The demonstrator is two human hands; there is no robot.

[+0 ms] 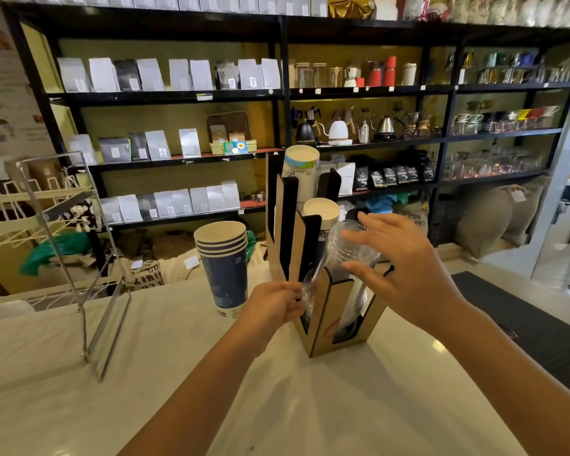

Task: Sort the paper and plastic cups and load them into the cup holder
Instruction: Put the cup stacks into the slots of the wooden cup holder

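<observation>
While I watch from the head camera, a wood-and-black cup holder (323, 311) stands on the white surface (178, 373), stepped in three slots; the rear, tallest slot holds a printed paper cup stack (301, 166), upside down; the middle slot holds white paper cups (321, 210); the front, lowest slot holds clear plastic cups (349, 258), tilted toward me. My left hand (273, 306) pinches the clear rim of a plastic cup at the holder's left edge; my right hand (405, 268) has fingers spread, cupping the top of the clear stack; just left of the holder stands a nested stack of blue paper cups (224, 264), upright; a wire rack (76, 245) stands further left; shelves (165, 95) of bags fill the background.
</observation>
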